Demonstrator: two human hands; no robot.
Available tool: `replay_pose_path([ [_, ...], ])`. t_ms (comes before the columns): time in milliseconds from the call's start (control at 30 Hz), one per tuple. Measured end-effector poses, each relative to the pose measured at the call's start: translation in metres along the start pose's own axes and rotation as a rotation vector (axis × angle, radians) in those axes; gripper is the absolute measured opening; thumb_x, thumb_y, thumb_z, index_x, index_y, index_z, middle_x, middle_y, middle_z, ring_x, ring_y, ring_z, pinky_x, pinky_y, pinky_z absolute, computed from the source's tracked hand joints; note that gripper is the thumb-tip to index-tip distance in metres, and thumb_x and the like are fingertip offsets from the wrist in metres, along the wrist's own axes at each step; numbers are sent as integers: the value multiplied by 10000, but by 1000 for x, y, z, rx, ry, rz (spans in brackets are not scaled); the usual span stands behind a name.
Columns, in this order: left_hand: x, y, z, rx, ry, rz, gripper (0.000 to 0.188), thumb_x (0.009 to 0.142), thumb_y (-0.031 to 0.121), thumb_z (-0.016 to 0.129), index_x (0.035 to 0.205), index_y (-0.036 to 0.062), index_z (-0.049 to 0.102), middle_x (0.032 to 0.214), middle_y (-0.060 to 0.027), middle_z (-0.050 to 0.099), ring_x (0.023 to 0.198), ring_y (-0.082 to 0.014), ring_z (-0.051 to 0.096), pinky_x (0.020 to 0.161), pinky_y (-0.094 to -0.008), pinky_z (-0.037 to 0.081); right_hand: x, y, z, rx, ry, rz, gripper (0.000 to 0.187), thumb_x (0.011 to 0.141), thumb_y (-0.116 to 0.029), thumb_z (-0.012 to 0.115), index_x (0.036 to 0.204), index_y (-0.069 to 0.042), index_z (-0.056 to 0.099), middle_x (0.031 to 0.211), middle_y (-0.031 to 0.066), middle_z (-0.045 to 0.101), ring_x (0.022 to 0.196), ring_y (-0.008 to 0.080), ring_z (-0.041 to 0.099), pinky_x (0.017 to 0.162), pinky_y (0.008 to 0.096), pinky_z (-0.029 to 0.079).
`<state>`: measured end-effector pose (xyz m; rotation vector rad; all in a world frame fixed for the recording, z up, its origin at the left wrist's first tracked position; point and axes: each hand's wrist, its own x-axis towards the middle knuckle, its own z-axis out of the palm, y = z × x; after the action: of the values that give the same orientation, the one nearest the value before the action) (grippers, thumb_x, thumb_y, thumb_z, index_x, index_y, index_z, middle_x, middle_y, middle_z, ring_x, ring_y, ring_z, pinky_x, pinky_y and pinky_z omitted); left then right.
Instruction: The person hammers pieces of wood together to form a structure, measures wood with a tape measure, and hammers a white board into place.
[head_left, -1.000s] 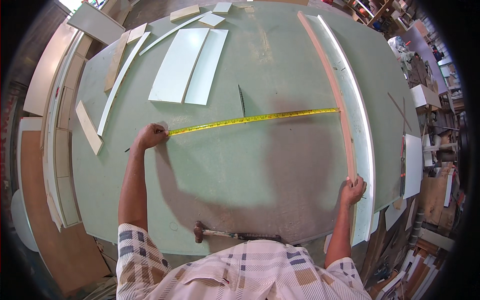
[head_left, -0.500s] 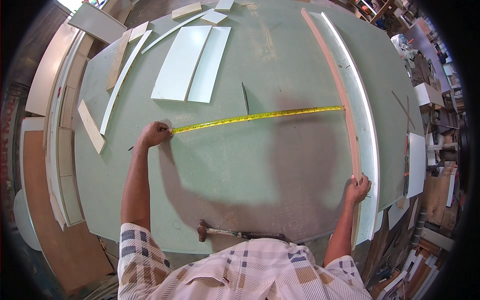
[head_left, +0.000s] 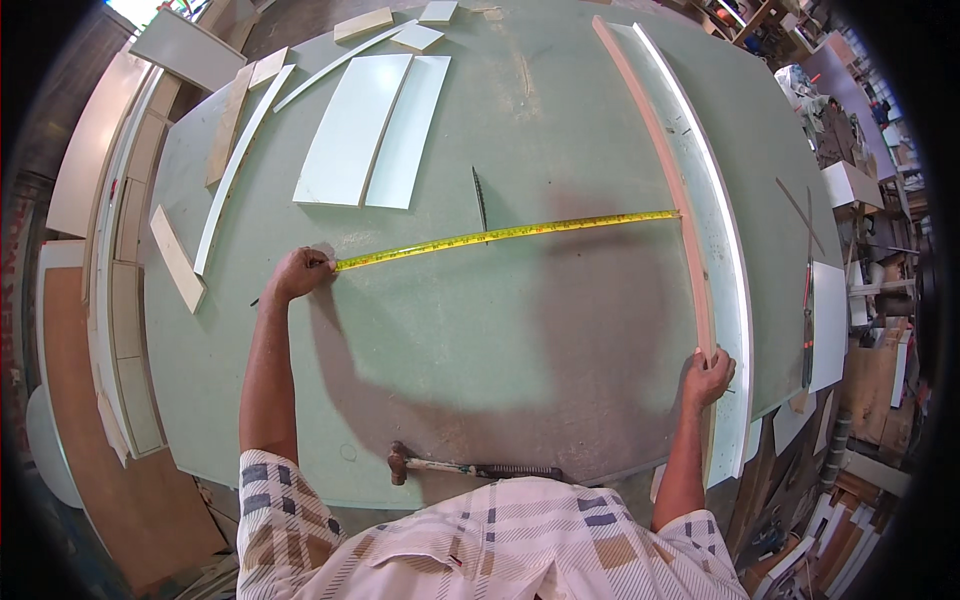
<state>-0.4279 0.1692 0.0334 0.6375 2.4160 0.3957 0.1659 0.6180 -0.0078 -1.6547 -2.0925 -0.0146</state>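
A yellow tape measure point(head_left: 510, 233) stretches across the green table, its far end against a long reddish-brown wooden strip point(head_left: 696, 290). My left hand point(head_left: 303, 273) is closed on the tape's left end; the fingers hide whether the case is in them. Along the strip's right side runs a long pale channel-like piece with a white raised edge point(head_left: 738, 260). Near the strip's lower end my right hand point(head_left: 708, 378) is closed around the wood. Just behind the tape lies a thin dark rod point(head_left: 479, 198).
A hammer point(head_left: 470, 468) lies close to my body at the table's near edge. White panels point(head_left: 350, 130) and narrow strips point(head_left: 240, 165) occupy the far left. At the right are thin metal tools point(head_left: 808, 310) and a white board point(head_left: 827, 325). Stacked boards point(head_left: 125, 300) stand left of the table.
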Motion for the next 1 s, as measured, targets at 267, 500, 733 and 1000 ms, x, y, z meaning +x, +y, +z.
replay_pose_path([
  [267, -1, -2, 2, 25, 50, 71, 279, 860, 311, 710, 968, 58, 760, 776, -118, 687, 677, -214, 622, 683, -368, 510, 0, 0, 0, -28, 16, -16, 358, 782, -162, 799, 1071, -37, 628, 992, 116, 587, 941, 324, 609, 794, 469, 512],
  [500, -2, -13, 7, 16, 99, 79, 275, 863, 326, 713, 979, 84, 775, 929, -120, 668, 862, -261, 647, 779, -386, 511, -3, -4, 2, -9, 31, -24, 364, 776, -155, 810, 1072, -36, 634, 993, 110, 582, 919, 320, 609, 785, 458, 508],
  [733, -10, -4, 7, 25, 124, 50, 270, 863, 326, 712, 986, 94, 778, 877, -100, 640, 818, -251, 627, 784, -376, 505, -2, -2, 1, -14, 21, -21, 340, 779, -166, 795, 1046, -25, 638, 971, 110, 596, 932, 315, 612, 801, 473, 510],
  [1000, -14, -2, 11, 31, 201, 73, 247, 852, 324, 716, 953, 108, 781, 810, -87, 621, 797, -245, 616, 747, -376, 496, -3, -4, 3, -54, -4, -36, 369, 803, -169, 773, 1107, -51, 601, 1008, 113, 582, 971, 325, 595, 808, 487, 493],
])
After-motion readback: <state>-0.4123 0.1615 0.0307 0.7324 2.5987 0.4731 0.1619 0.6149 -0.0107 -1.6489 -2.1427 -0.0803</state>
